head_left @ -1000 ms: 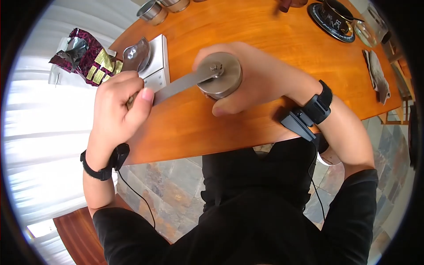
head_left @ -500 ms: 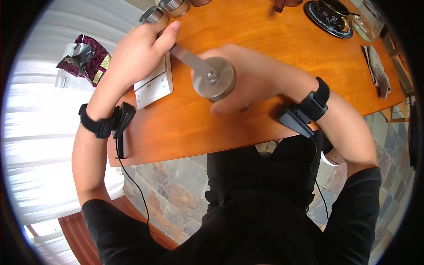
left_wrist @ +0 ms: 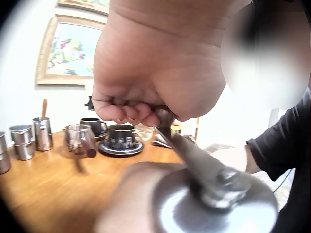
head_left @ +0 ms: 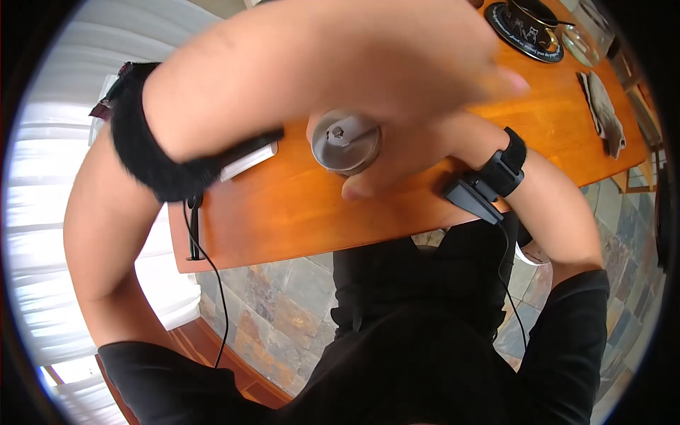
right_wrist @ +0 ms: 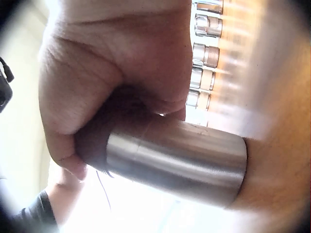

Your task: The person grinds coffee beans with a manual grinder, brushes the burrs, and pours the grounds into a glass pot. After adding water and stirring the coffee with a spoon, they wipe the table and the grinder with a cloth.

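Note:
A stainless steel hand coffee grinder (head_left: pixel 338 150) is held above the table, its round lid toward my head. My right hand (head_left: pixel 407 152) wraps round its body; the right wrist view shows the smooth steel cylinder (right_wrist: pixel 180 162) below the palm (right_wrist: pixel 116 63). From the lid a flat crank arm (left_wrist: pixel 194 155) runs out to a knob, which the curled fingers of my left hand (left_wrist: pixel 146 77) grip. In the head view the left hand (head_left: pixel 425 57) is blurred and reaches across beyond the grinder, hiding the crank's outer end.
A white scale (head_left: pixel 249 161) lies on the left, partly under the left forearm. At the far right are a black cup on a saucer (head_left: pixel 528 32), a glass vessel (head_left: pixel 582 46) and a folded cloth (head_left: pixel 603 113). Steel cups (left_wrist: pixel 23 141) and a glass (left_wrist: pixel 80 138) stand farther back.
My left hand has swung the crank round from the near left, past the far left, to the far right. The right hand keeps its hold on the grinder in nearly the same place.

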Demonstrator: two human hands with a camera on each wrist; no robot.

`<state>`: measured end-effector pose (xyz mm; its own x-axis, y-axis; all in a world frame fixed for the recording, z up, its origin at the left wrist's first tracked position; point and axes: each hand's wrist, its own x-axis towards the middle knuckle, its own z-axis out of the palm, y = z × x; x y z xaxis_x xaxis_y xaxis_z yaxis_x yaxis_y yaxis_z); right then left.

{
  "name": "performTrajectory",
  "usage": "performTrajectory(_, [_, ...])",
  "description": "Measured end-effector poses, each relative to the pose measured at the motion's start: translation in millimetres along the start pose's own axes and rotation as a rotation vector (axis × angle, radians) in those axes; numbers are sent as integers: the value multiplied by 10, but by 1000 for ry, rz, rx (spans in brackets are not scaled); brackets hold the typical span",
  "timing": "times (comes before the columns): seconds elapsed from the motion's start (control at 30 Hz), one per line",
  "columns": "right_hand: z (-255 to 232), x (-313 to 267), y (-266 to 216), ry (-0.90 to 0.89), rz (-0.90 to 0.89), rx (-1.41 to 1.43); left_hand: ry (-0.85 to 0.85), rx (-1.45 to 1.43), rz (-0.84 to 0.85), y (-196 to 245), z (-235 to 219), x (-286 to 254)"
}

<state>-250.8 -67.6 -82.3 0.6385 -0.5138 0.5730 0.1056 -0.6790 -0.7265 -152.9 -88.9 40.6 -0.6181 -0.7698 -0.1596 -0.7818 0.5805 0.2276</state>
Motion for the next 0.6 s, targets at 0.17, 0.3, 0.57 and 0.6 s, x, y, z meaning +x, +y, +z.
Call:
performTrajectory(0.17, [-107,44,54,-117,122,190,230,177,425,237,199,-633])
performTrajectory(0.3, [-138,108,94,-243,239,388,441,244,636,356,572,-833])
performTrajectory(0.57, [-85,88,129,-231,129,305,75,160,454,-191,226,-1448])
performTrajectory(0.6, [-94,95,108,-237,142,280,75,158,451,-329,204,-1492])
